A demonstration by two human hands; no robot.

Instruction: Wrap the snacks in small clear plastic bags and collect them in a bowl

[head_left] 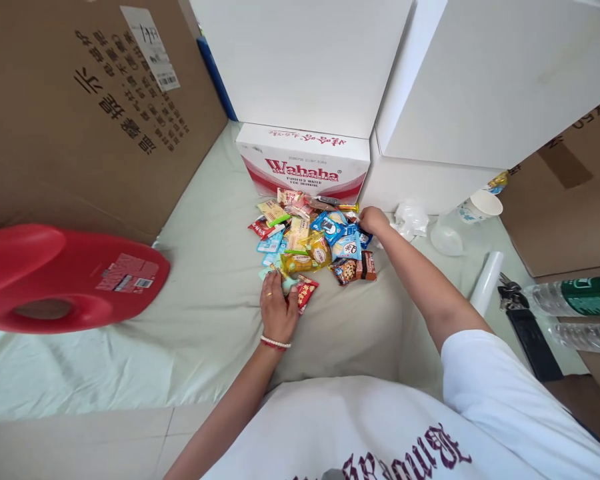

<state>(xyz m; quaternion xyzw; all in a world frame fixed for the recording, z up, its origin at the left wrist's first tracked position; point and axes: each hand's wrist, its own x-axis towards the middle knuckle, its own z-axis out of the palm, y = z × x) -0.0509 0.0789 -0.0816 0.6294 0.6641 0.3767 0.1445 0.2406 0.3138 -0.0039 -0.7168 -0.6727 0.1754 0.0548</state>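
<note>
A pile of wrapped snacks lies on the pale cloth. It includes a blue snack packet (329, 227), a light blue packet (347, 247), a yellow-wrapped snack (319, 249), a brown packet (366, 266) and a red packet (307, 293). At the pile's near left edge rests my left hand (279, 313), open, its thumb apart from the fingers. Between that thumb and the fingers a pale green packet (289, 285) shows. My right hand (373, 220) is on the pile's right edge with its fingers closed; they hide whatever they pinch.
Behind the pile stands a white and red Wahaha carton (305, 167), with white boxes (303, 60) above it. A red jug (80, 277) lies at left beside a brown carton (90, 80). To the right are a paper cup (481, 205), keys (513, 293) and plastic bottles (580, 297).
</note>
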